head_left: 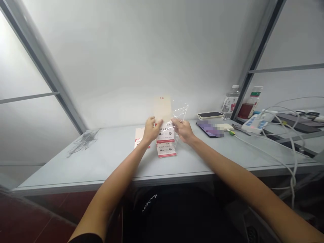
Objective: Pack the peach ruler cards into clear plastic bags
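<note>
Above desk (108, 153), hands (151, 130) (182, 131) pinching clear plastic bag (178, 116)

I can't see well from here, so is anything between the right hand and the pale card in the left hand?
Just the clear plastic bag held in the right hand. It sits right beside the pale card in the left hand.
</note>
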### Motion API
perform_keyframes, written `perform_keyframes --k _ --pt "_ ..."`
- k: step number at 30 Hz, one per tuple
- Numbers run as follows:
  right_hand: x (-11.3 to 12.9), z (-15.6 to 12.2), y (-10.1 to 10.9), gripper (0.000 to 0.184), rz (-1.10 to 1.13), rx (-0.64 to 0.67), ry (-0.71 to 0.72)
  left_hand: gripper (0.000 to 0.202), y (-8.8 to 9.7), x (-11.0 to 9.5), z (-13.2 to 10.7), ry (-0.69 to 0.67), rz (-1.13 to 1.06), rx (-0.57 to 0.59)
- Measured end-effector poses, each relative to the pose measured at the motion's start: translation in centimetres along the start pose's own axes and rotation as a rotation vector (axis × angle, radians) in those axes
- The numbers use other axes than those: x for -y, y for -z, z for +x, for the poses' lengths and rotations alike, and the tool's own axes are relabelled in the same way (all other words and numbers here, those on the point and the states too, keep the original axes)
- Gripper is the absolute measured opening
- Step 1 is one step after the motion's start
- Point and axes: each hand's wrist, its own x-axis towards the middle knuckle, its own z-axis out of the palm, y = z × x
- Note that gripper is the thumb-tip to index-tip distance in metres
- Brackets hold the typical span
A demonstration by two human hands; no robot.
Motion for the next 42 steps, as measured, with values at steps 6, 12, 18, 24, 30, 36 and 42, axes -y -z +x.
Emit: perform_keyframes --k 6,12,18,24,30,36,42 --pt "0.5 0.3 0.7 0.028 -0.035 -0.013 0.001 0.034 1.0 0.4 0.5 0.191 -0.129 0.221" --pt "0.2 0.4 0.7 0.027 -0.014 -0.032 -0.007 0.037 1.2 0.5 0.3 0.255 -0.191 0.322" --pt "-0.5 0.6 0.7 0.038 -0.027 -0.126 -0.004 0.039 1.4 0.7 0.6 0.277 -0.033 0.225" --pt "-0.4 0.5 0.7 0.044 -0.020 -0.108 -0.023 0.037 1.1 0.7 0.4 0.251 -0.071 0.299" --pt "-0.4 0.5 0.7 0.042 -0.023 -0.098 -0.039 0.036 1.3 0.6 0.4 0.279 -0.131 0.361" --pt "-0.5 0.5 0.8 0.046 -0.016 -0.086 -0.040 0.039 1.8 0.4 0.5 0.297 -0.115 0.437" --pt "-0.5 0.6 0.8 0.049 -0.001 -0.087 -0.053 0.037 2.0 0.0 0.6 0.341 -0.173 0.479"
